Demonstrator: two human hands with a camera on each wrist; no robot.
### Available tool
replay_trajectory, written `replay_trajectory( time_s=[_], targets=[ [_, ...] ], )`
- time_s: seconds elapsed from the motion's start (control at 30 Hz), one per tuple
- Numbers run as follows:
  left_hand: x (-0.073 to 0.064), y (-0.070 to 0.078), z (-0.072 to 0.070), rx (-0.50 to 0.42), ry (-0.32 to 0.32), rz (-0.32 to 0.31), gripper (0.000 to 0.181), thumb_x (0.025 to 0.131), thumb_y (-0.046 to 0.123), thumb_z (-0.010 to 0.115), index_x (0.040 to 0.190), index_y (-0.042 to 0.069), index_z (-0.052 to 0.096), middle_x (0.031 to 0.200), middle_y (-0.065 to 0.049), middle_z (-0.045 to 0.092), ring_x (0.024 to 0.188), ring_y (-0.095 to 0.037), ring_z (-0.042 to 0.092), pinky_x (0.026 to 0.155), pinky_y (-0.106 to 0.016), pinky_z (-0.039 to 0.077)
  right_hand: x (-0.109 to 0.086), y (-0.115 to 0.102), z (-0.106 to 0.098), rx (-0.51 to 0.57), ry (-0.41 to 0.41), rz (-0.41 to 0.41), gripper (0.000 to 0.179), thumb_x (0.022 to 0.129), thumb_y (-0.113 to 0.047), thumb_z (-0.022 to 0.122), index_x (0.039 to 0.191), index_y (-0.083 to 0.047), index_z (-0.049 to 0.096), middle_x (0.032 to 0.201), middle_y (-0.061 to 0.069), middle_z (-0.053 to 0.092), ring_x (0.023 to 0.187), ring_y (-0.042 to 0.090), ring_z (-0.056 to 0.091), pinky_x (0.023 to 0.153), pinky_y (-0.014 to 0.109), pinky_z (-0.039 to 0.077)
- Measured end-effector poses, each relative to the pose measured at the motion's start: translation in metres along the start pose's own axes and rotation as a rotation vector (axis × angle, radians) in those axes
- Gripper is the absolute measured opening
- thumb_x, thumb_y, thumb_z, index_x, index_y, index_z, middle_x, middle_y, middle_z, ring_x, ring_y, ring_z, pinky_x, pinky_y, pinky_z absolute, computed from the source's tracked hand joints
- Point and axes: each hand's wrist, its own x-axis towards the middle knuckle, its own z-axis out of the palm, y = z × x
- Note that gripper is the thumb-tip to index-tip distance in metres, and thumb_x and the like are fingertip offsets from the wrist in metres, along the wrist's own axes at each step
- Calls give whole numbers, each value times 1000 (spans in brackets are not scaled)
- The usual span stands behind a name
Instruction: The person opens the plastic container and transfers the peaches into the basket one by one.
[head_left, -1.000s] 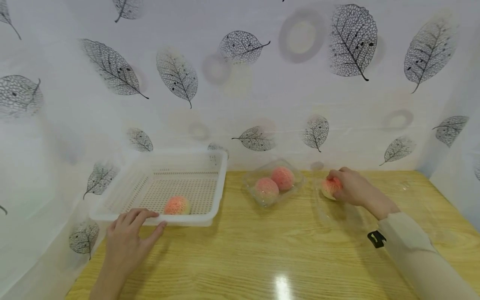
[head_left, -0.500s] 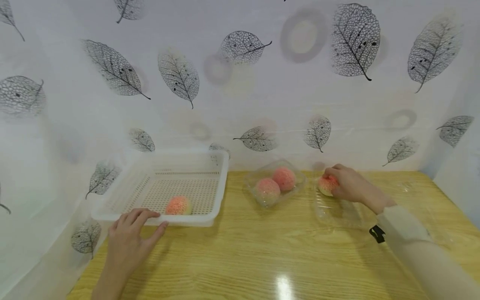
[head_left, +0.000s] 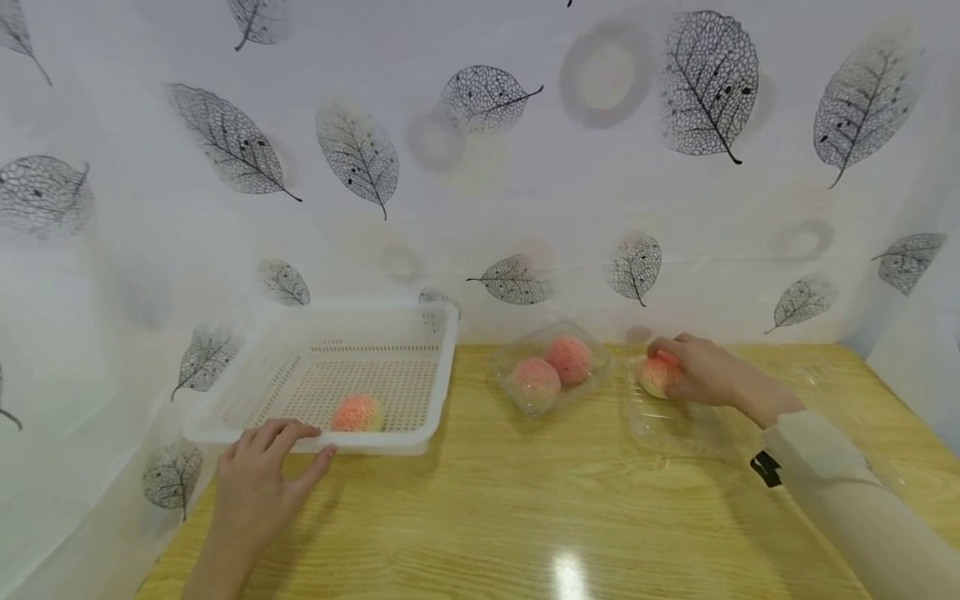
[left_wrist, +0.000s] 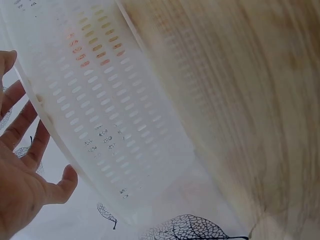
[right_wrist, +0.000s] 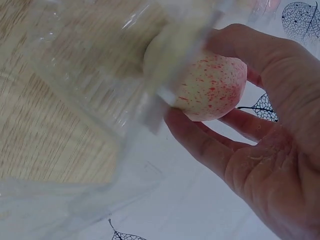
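My right hand (head_left: 701,371) grips a pink and cream peach (head_left: 657,377) between thumb and fingers, at the far left part of an open clear plastic container (head_left: 675,429). In the right wrist view the speckled peach (right_wrist: 212,85) is partly covered by the blurred container edge. My left hand (head_left: 258,483) rests its fairly straight fingers on the near rim of a white perforated plastic basket (head_left: 405,437). The thumb lies apart from the fingers, in front of the rim. Inside the basket, near that rim, lies another peach (head_left: 357,412), its lower part hidden.
Between the basket and my right hand stands a clear plastic tray (head_left: 532,408) with two peaches (head_left: 551,371). All of it stands on a wood-grain table (head_left: 480,517). A white leaf-print curtain (head_left: 480,200) hangs behind and at the sides.
My right hand with the peach shifted slightly left and up, then settled slightly lower, staying over the container. The left hand stays on the basket rim.
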Motion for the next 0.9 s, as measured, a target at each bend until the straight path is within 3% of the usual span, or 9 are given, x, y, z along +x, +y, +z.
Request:
replay_trajectory(
  time_s=[0.43,0.7,0.9],
  targets=[
    [5,-6,-9,26,12,133,28,72,21,87,94,13,73,96,-10,71,84,-37,65,64,-68,48,-4,2,6,30,-9,13,57,72,-9,82,125,-1,64,107,25,66,92,33,63,73,48,55],
    [6,-6,-13,40,-9,126,28,70,18,89,94,14,73,95,-7,71,86,-37,65,63,-65,49,-9,-3,0,43,-34,51,61,77,-16,82,132,-1,62,112,27,64,88,27,62,69,40,52],
    [6,-5,-13,43,-29,95,28,72,20,89,95,17,73,97,-6,71,88,-37,65,65,-67,48,-13,-8,-4,25,-5,58,62,80,-21,82,135,-1,61,115,28,64,92,31,64,74,48,55]
  ],
)
